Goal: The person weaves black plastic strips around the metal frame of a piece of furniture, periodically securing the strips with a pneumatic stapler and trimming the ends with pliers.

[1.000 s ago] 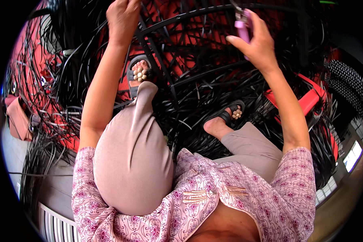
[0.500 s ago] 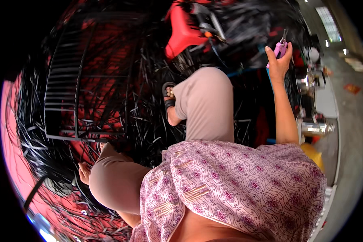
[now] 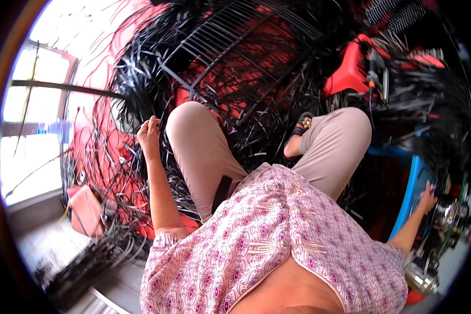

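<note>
My left hand (image 3: 149,135) is raised beside my left knee, fingers loosely bent and apart, with nothing visible in it. Close to it hangs a dense bunch of black plastic strips (image 3: 138,86). Far out on the right, my right hand (image 3: 429,201) is closed; a bit of purple-pink handle shows at its fingers, from the small snips (image 3: 422,193) whose blades I cannot make out. Beyond my knees, a black metal wire frame (image 3: 204,73) lies tilted among many loose black strips (image 3: 256,123) over a red surface.
A red plastic stool (image 3: 349,70) stands at the back right, a grey tool with an orange part (image 3: 372,78) against it. A blue rim (image 3: 407,201) curves beside my right arm, near shiny metal vessels (image 3: 423,280). At left are a black rod (image 3: 70,86) and pink box-like object (image 3: 85,210).
The view has turned left. My left hand has come up from beside my thigh into plain sight. My right hand with the snips now appears lower and farther out at the right edge.
</note>
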`<state>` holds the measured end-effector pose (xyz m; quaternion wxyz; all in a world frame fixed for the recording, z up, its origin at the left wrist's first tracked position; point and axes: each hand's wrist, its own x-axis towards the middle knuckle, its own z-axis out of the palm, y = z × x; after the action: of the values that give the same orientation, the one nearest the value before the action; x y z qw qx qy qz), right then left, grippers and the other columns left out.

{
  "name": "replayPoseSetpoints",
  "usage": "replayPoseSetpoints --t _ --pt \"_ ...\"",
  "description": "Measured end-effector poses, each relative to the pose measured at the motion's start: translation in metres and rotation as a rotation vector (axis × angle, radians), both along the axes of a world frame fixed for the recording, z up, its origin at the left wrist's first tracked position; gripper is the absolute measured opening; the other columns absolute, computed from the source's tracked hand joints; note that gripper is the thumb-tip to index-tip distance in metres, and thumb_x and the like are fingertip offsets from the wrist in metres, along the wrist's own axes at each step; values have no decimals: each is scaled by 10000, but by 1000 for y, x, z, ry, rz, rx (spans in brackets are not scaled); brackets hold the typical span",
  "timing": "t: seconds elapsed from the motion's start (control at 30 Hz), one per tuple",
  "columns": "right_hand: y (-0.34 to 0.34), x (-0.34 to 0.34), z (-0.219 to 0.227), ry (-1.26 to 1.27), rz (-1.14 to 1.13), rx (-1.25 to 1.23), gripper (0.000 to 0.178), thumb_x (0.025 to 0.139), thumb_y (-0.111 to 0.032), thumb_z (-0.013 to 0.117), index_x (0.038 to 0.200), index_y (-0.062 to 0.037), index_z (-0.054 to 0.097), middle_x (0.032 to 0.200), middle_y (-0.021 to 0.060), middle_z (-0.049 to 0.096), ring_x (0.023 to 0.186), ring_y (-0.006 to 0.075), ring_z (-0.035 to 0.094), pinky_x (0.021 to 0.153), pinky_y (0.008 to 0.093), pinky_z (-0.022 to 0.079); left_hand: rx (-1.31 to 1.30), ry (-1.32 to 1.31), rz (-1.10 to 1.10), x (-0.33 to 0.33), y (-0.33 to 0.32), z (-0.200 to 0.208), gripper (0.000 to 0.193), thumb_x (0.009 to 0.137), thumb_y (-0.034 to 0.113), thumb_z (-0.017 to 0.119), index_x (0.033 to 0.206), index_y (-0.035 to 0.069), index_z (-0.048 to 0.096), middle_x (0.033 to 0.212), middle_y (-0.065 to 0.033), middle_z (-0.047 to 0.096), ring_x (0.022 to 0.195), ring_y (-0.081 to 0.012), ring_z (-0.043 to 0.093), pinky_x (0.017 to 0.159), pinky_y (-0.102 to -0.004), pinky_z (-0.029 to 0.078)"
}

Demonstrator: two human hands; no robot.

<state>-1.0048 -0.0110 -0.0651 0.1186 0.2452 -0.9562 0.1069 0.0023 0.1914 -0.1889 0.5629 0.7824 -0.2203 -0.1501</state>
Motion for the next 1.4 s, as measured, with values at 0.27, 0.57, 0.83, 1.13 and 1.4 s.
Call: replayPoseSetpoints --t 0.27,0.57,0.83,1.13,1.4 --pt "-33 126 40 421 515 -451 833 793 -619 697 1327 2 546 1295 261 568 1193 430 536 1006 511 427 15 217 75 27 21 -68 303 945 302 672 820 31 724 620 43 547 528 -50 474 496 -204 376" --pt "-94 489 14 -1046 1136 -595 464 909 -100 671 1323 47 522 1224 196 626 1070 253 652 907 365 543 264 119 -310 50 -66 -129 281 939 281 663 911 8 725 648 -5 604 599 -71 536 563 -250 430" --pt "-159 661 -314 -1722 489 103 506 856 -40 694 1315 33 495 957 116 668 789 210 672 668 331 578 283 -417 -763 9 -155 -143 143 835 138 707 965 79 700 923 -61 651 919 -274 604 808 -365 477" --pt "-247 696 -494 -1357 377 132 460 823 -188 751 1202 -1 568 1111 131 613 969 266 595 835 396 528 192 -710 -1208 0 -180 -194 285 852 330 679 709 92 615 752 -37 567 862 -222 565 946 -398 391" --pt "-300 715 -448 -1615 202 -135 326 813 -274 774 1021 -98 595 980 51 630 850 219 605 742 379 523 55 -684 -1037 46 -221 -85 393 877 258 689 585 46 534 549 -58 411 625 -265 464 810 -394 395"
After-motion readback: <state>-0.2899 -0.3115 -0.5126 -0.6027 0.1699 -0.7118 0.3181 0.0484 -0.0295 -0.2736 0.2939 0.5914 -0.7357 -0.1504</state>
